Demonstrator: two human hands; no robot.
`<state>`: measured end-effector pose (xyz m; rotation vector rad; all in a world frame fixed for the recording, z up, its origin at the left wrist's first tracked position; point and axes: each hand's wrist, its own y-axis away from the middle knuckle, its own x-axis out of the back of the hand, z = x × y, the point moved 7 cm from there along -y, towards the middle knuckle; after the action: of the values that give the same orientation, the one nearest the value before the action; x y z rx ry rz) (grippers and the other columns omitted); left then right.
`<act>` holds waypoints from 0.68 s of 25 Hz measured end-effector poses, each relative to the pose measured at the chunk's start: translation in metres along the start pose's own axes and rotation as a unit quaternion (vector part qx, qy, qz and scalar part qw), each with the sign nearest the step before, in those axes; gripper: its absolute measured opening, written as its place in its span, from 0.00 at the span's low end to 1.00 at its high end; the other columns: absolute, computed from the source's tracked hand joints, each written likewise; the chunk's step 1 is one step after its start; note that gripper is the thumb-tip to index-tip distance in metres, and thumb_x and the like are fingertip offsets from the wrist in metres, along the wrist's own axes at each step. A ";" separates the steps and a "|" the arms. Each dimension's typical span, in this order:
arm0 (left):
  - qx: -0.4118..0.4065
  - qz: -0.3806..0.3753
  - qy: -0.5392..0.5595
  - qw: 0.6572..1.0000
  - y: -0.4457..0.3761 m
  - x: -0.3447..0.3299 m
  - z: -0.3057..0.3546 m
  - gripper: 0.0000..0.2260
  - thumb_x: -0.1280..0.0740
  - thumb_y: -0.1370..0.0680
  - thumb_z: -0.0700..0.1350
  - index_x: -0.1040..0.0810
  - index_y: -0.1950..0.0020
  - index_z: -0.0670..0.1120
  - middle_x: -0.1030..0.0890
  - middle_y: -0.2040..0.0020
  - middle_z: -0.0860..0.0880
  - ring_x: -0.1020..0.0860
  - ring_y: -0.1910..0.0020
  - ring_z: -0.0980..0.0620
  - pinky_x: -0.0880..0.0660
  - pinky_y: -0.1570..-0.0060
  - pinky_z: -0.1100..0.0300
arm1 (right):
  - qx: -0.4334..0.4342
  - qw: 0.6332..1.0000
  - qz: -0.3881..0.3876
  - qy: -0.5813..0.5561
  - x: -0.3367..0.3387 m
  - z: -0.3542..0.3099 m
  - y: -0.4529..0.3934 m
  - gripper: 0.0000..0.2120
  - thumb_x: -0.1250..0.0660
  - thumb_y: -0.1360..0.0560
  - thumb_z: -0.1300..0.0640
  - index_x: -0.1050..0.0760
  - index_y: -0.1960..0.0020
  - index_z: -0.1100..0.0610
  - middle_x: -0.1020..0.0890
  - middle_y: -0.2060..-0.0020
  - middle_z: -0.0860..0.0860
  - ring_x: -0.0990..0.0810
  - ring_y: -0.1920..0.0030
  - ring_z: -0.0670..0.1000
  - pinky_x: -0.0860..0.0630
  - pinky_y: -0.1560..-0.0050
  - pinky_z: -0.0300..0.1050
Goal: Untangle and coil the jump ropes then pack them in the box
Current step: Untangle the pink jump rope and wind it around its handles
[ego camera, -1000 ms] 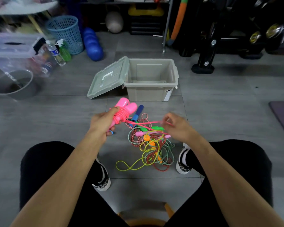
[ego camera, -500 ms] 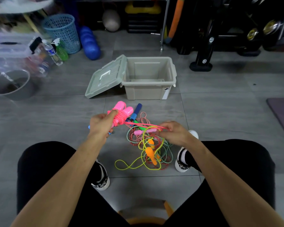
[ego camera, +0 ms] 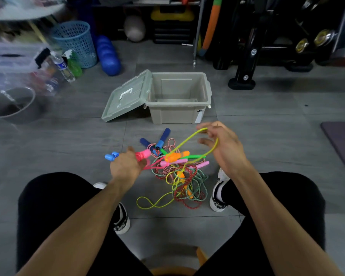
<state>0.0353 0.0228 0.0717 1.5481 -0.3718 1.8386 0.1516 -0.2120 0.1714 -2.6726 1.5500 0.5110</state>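
A seated person looks down at a grey tiled floor (ego camera: 58, 140). In the upper centre of the frame stands the open beige box (ego camera: 179, 114), holding no rope yet, its lid (ego camera: 127, 96) leaning against its left wall. Below it, at centre, lies the tangle of jump ropes (ego camera: 185, 182), between the person's shoes.

The right hand (ego camera: 225, 150), which a moment ago pinched the pink cord low by the pile, is now raised at centre right, its fingers loosely curled with a loop of yellow-green rope (ego camera: 189, 139) hooked over them. The left hand (ego camera: 126, 166), left of centre, has dropped lower and grips the coiled pink rope (ego camera: 142, 155). Judging by this, the pink rope is nearly coiled and the untangling turns to the yellow one.

A white label on the box's front right corner is too small to read.
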 end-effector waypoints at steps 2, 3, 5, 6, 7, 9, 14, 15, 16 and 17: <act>-0.023 -0.004 -0.033 0.999 0.001 -0.009 0.003 0.21 0.31 0.27 0.58 0.29 0.46 0.43 0.20 0.51 0.42 0.21 0.51 0.40 0.30 0.59 0.54 | -0.025 0.996 -0.035 -0.084 -0.009 -0.002 0.005 0.14 0.47 0.22 0.66 0.34 0.65 0.58 0.17 0.63 0.57 0.18 0.57 0.56 0.22 0.48 0.53; -0.028 -0.007 -0.032 0.999 0.001 -0.012 0.004 0.21 0.31 0.27 0.58 0.29 0.46 0.43 0.20 0.51 0.42 0.21 0.51 0.40 0.29 0.58 0.53 | -0.048 0.997 -0.038 -0.054 -0.013 0.004 0.007 0.13 0.47 0.21 0.65 0.35 0.64 0.58 0.19 0.67 0.56 0.19 0.64 0.56 0.22 0.51 0.55; -0.023 -0.011 -0.013 1.000 0.001 -0.015 0.006 0.22 0.30 0.28 0.59 0.29 0.47 0.43 0.20 0.51 0.42 0.21 0.51 0.40 0.27 0.56 0.52 | -0.065 0.977 -0.032 0.203 -0.012 0.018 0.008 0.09 0.41 0.21 0.59 0.33 0.61 0.56 0.24 0.70 0.52 0.25 0.71 0.52 0.25 0.60 0.50; -0.016 -0.010 0.002 1.000 0.000 -0.014 0.006 0.23 0.30 0.29 0.60 0.28 0.47 0.43 0.19 0.51 0.42 0.21 0.51 0.39 0.27 0.55 0.51 | -0.069 0.929 -0.030 0.362 -0.007 0.027 0.005 0.07 0.37 0.23 0.54 0.32 0.57 0.55 0.25 0.67 0.51 0.26 0.68 0.51 0.28 0.62 0.46; -0.011 -0.005 0.019 1.000 -0.002 -0.011 0.006 0.24 0.29 0.30 0.61 0.28 0.47 0.43 0.19 0.51 0.42 0.21 0.50 0.39 0.27 0.54 0.51 | -0.077 0.865 -0.038 0.494 -0.002 0.039 0.003 0.11 0.34 0.26 0.50 0.32 0.51 0.55 0.25 0.62 0.51 0.25 0.63 0.51 0.29 0.61 0.44; -0.004 0.011 0.054 0.998 -0.005 -0.004 0.006 0.26 0.28 0.32 0.63 0.28 0.48 0.43 0.19 0.51 0.42 0.21 0.50 0.39 0.26 0.53 0.51 | -0.099 0.765 -0.099 0.628 0.004 0.066 0.001 0.26 0.30 0.30 0.42 0.31 0.39 0.55 0.23 0.53 0.53 0.25 0.55 0.53 0.26 0.55 0.46; -0.012 0.024 0.071 0.997 -0.004 0.004 0.011 0.27 0.29 0.32 0.65 0.28 0.51 0.44 0.20 0.55 0.44 0.21 0.54 0.40 0.26 0.54 0.52 | -0.073 0.675 -0.195 0.708 -0.001 0.093 0.002 0.14 0.32 0.27 0.45 0.20 0.49 0.55 0.21 0.54 0.52 0.22 0.53 0.53 0.26 0.52 0.47; -0.014 0.023 0.062 0.998 -0.004 0.002 0.011 0.26 0.29 0.31 0.64 0.28 0.50 0.44 0.20 0.55 0.44 0.21 0.54 0.40 0.26 0.54 0.51 | -0.051 0.727 -0.185 0.659 -0.006 0.085 0.000 0.12 0.33 0.25 0.46 0.19 0.52 0.55 0.21 0.57 0.51 0.23 0.56 0.51 0.27 0.55 0.44; -0.016 0.021 0.053 0.998 -0.003 0.001 0.011 0.25 0.29 0.31 0.63 0.28 0.49 0.43 0.19 0.54 0.43 0.21 0.53 0.39 0.26 0.55 0.51 | -0.017 0.782 -0.169 0.599 -0.013 0.073 -0.002 0.13 0.35 0.24 0.47 0.19 0.55 0.56 0.21 0.60 0.51 0.24 0.60 0.50 0.29 0.56 0.42; -0.024 0.018 0.043 0.999 -0.001 -0.002 0.013 0.24 0.30 0.30 0.61 0.29 0.48 0.43 0.18 0.53 0.42 0.21 0.53 0.39 0.26 0.56 0.51 | 0.031 0.819 -0.154 0.551 -0.021 0.061 -0.003 0.14 0.35 0.23 0.49 0.19 0.58 0.58 0.20 0.63 0.53 0.25 0.61 0.50 0.30 0.56 0.39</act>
<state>0.0463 0.0150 0.0730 1.4342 -0.4027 1.9039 0.1278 -0.1825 0.1187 -3.1733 1.0344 -1.2934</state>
